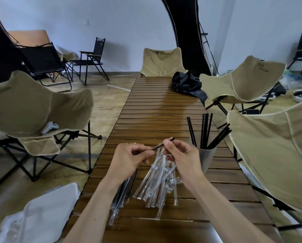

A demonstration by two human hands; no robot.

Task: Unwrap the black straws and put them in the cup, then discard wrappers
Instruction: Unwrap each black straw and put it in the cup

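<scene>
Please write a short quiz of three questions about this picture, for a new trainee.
1. True or false: both hands, left hand and right hand, hold one black straw.
2. Where is the cup? A) left of the hands B) right of the hands C) on a chair
3. Fill in: the empty wrappers lie on the ____ table.

Key: 1 true; 2 B; 3 wooden.

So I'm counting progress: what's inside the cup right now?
Several unwrapped black straws stand in the cup, fanning out above its rim. Their lower ends and the cup's bottom are hidden by its wall and the right hand.
</scene>
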